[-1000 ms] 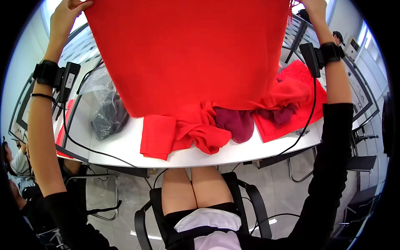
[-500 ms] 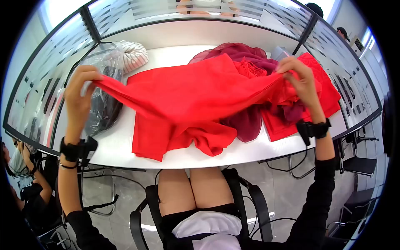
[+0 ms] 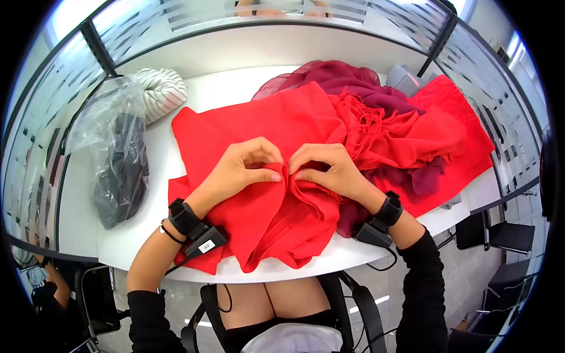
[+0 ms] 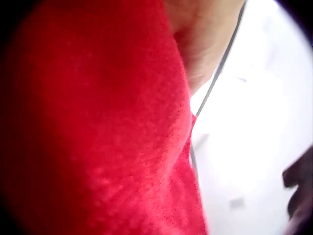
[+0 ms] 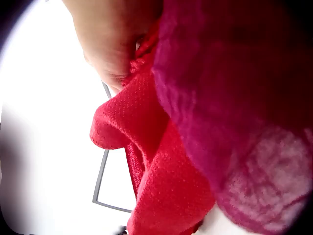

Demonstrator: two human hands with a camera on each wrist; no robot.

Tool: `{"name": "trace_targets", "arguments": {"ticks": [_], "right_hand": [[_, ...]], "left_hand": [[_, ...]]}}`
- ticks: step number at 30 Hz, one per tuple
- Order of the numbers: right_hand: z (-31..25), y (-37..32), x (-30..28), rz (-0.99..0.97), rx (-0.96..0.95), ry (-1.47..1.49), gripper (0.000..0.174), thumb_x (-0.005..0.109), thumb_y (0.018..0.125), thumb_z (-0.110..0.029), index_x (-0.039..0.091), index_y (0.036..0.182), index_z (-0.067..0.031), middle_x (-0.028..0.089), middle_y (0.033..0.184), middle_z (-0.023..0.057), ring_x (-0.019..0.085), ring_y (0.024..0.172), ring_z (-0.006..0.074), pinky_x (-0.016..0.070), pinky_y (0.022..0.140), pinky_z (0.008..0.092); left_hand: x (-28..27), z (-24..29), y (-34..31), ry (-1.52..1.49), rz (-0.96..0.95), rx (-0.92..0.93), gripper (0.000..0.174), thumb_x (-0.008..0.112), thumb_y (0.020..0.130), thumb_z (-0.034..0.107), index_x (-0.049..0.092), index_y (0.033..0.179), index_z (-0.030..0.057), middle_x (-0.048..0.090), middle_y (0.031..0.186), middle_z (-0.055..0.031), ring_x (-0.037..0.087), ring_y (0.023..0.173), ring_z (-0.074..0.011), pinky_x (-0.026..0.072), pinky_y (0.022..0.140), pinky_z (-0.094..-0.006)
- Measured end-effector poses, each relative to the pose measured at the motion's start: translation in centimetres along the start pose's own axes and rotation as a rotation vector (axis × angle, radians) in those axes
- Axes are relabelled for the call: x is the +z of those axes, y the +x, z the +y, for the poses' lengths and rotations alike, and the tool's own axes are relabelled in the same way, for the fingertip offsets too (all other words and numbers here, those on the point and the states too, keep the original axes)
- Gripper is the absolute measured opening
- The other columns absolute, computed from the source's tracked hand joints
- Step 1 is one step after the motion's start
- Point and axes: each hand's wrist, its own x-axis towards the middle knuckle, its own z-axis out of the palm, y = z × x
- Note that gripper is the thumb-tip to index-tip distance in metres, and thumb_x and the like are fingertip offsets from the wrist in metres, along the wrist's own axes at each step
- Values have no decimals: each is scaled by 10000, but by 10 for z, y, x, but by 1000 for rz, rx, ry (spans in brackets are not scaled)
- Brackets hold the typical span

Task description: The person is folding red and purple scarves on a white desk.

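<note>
A red fringed scarf (image 3: 259, 117) lies heaped over the middle of the table. Near its front, my left hand (image 3: 244, 165) pinches an edge of the cloth between thumb and fingers. Right beside it, my right hand (image 3: 332, 167) pinches another edge, so the two hands almost meet at the centre. Folds hang below both hands toward the table's front edge. Red cloth (image 4: 122, 122) fills much of the left wrist view, partly covering the hand. In the right wrist view, sheer purple fabric (image 5: 195, 98) lies in front of the red folds (image 5: 166, 181).
A clear plastic bag (image 3: 120, 159) with something dark inside stands at the left, by a striped rolled cloth (image 3: 159, 94). Purple sheer fabric (image 3: 329, 73) lies behind the scarf, and red patterned cloth (image 3: 465, 123) at the right. Frosted partitions (image 3: 259, 20) border the table (image 3: 218, 79).
Both hands have come down from holding the scarf raised and spread wide, and moved inward together over the table. The held edges are now side by side, the cloth bunched below.
</note>
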Motion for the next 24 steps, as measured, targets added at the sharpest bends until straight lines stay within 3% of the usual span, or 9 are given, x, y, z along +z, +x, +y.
{"name": "trace_targets", "arguments": {"ticks": [3,7,15,21,24], "right_hand": [[9,-4,5,3,44,-5,130,648,751,8,602,871,-10,629,822,58,611,754,141,471,677,243],[7,-6,8,-41,141,12,123,653,741,30,605,848,-9,629,847,69,602,785,157,473,715,254],[17,-6,10,32,-9,-27,147,658,731,9,579,849,-27,601,840,47,600,757,146,467,667,244],[14,-6,10,28,-44,-95,159,667,707,48,582,825,-15,603,855,69,587,793,177,460,702,262],[15,-5,13,53,-77,-90,135,649,738,14,575,844,-26,579,820,52,591,744,163,472,659,252]], "left_hand": [[-9,-16,4,-158,-15,-95,188,669,777,-5,528,890,47,616,914,-29,584,846,-85,467,788,-232],[-7,-15,2,-156,-77,-92,184,644,804,3,474,830,69,591,890,-10,566,863,-71,450,810,-221],[-8,-22,3,-162,-30,-100,94,595,861,62,508,897,59,555,908,5,549,910,-71,444,818,-212],[-7,-23,4,-128,-118,-122,90,552,861,25,494,923,54,563,931,-4,543,885,-62,433,793,-206],[-8,-23,5,-120,-146,-103,93,546,859,13,502,933,49,556,935,4,541,881,-60,430,787,-203]]}}
